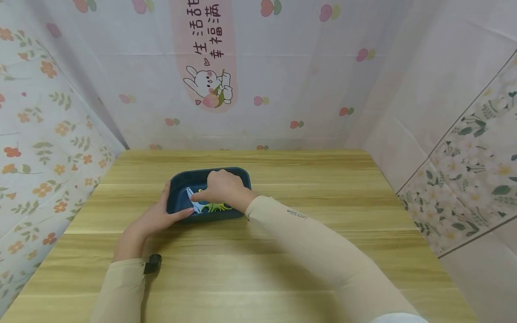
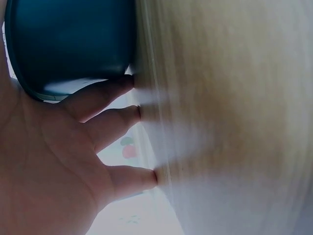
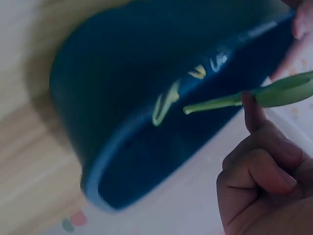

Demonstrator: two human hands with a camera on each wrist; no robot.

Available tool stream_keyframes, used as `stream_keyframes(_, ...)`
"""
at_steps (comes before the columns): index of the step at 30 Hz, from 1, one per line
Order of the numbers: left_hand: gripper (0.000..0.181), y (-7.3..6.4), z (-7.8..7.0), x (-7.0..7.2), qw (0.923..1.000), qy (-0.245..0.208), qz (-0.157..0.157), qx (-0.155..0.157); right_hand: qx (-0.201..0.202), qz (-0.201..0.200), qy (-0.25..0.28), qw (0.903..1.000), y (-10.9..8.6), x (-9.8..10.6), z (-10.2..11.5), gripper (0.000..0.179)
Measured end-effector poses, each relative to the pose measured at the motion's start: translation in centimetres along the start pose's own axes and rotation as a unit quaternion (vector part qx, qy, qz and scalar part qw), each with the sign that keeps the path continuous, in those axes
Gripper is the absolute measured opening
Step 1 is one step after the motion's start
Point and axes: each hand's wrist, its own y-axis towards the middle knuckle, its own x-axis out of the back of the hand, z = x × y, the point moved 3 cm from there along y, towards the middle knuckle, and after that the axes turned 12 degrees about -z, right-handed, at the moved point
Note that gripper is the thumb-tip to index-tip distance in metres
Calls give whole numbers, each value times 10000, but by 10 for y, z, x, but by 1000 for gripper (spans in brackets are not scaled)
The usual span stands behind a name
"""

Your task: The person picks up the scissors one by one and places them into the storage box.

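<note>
A dark blue plastic basin (image 1: 179,179) stands on the table, with light blue scissors (image 1: 196,206), green scissors (image 1: 212,207) and yellow pieces in it. My left hand (image 1: 155,217) grips the basin's left end, thumb over the front rim. In the left wrist view, several spread fingers (image 2: 117,120) lie beside the basin wall with their tips at the tabletop. My right hand (image 1: 226,186) is over the basin's inside. The right wrist view shows it pinching green scissors (image 3: 288,90) by the loop end, the narrow end pointing into the basin; the thumb is hidden.
The wooden table (image 1: 282,269) extends around the basin on all sides. Behind it hangs a white printed curtain (image 1: 282,72), with floral cloth (image 1: 48,134) on the left and patterned panels (image 1: 464,179) on the right. A black band (image 1: 152,264) sits at my left wrist.
</note>
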Motion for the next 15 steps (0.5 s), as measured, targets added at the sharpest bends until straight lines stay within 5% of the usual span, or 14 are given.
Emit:
stream_keyframes(8, 130, -1, 0, -3, 10000, -1, 13, -59, -467, -150, -9, 9988, 5, -25, 5, 55)
stream_keyframes(15, 130, 0, 0, -1, 9998, -123, -21, -142, -430, -187, -83, 9989, 9, -32, 7, 60)
